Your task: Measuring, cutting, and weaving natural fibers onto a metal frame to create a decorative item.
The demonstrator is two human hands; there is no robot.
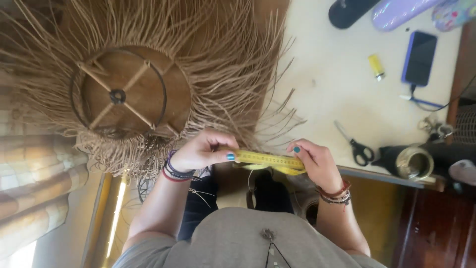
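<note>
My left hand (201,151) and my right hand (317,163) hold a yellow measuring tape (270,160) stretched between them, each pinching one end. A loop of the tape hangs below my right hand. Just beyond my left hand lies a large straw fringe lampshade (148,74) with a round wire frame and cross spokes (118,96); its loose strands reach down to my fingers. Both wrists wear several bracelets, and the nails are painted teal.
On the pale table (327,84) lie black-handled scissors (354,146), a yellow lighter (377,67), a dark phone (419,58) with a cable, a lilac case (399,11), a black object (349,10), a metal jar (414,162) and keys (436,128). The table edge runs beside my right hand.
</note>
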